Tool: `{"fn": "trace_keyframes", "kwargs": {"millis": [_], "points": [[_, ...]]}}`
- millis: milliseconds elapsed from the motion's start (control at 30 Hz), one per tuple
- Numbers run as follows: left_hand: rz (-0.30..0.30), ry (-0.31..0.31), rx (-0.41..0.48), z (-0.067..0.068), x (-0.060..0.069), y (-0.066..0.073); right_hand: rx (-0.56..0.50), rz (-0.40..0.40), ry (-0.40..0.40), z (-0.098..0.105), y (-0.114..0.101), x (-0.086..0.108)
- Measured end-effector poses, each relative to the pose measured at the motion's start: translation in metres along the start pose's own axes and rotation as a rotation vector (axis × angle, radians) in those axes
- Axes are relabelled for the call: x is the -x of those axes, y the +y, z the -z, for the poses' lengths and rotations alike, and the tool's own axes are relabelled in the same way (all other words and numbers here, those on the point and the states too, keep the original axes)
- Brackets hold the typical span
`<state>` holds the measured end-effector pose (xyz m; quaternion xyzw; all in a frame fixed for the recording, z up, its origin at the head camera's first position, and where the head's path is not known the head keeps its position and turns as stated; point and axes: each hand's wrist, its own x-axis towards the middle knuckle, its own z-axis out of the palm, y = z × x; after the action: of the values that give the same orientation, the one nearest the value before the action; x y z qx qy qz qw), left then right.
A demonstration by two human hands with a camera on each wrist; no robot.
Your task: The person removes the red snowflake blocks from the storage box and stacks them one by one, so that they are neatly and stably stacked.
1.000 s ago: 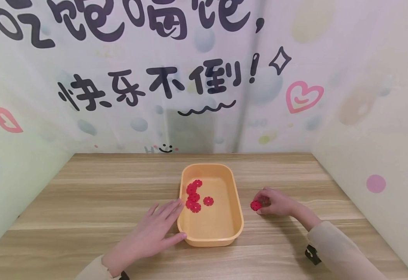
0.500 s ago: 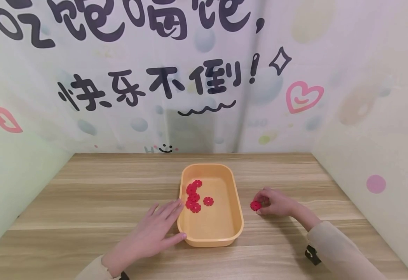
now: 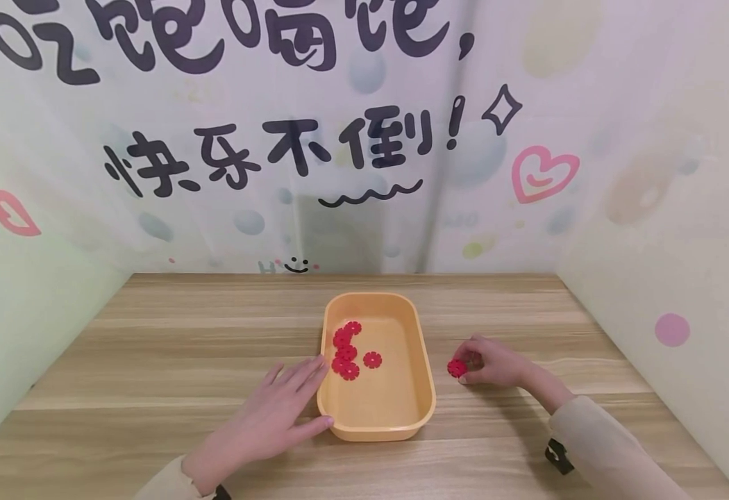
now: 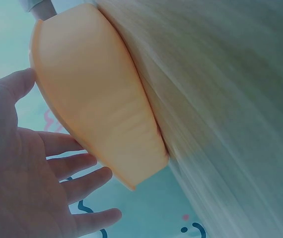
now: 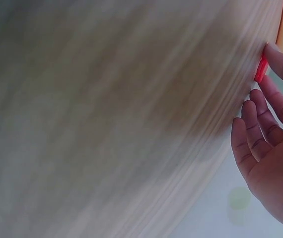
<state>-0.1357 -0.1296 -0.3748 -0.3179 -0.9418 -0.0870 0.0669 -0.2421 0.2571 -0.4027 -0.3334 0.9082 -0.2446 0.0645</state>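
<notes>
A yellow-orange plastic tub [image 3: 386, 406] stands on the table with several red snowflake discs [image 3: 347, 353] bunched along its left side. One more red disc [image 3: 373, 360] lies flat near the middle of its floor. My left hand [image 3: 271, 413] rests against the tub's left rim, fingers and thumb extended. In the left wrist view, thumb and fingertips touch the rim of the tub [image 4: 92, 74]. Right of the tub, my right hand [image 3: 492, 362] pinches a red snowflake disc [image 3: 456, 368] low at the tabletop. The right wrist view shows red [image 5: 261, 69] between thumb and index finger; whether it is one disc or more, I cannot tell.
The wood-grain table [image 3: 183, 333] is enclosed by a printed white curtain [image 3: 364, 229] at the back and pale walls at both sides. Each wrist carries a dark strap; the right strap [image 3: 558, 455] shows beside a beige sleeve [image 3: 608, 437].
</notes>
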Motion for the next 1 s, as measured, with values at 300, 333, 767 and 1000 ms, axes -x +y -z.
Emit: {"fn": "trace_keyframes", "kwargs": {"millis": [300,333,767,1000], "points": [[0.006,-0.014,0.003,0.0001,0.0001,-0.0002,-0.111,-0.024,0.015,0.0029,0.0027,0.0009],[0.007,-0.015,0.003,0.0001,0.0,-0.0002,-0.12,-0.027,0.022,0.0037,0.0025,0.0008],[0.002,-0.011,0.012,0.0003,-0.0006,0.0,-0.164,-0.057,-0.073,0.0078,0.0032,-0.0011],[0.001,-0.014,0.004,0.0013,-0.0007,0.0003,-0.085,-0.055,-0.066,0.0055,0.0026,-0.0014]]}}
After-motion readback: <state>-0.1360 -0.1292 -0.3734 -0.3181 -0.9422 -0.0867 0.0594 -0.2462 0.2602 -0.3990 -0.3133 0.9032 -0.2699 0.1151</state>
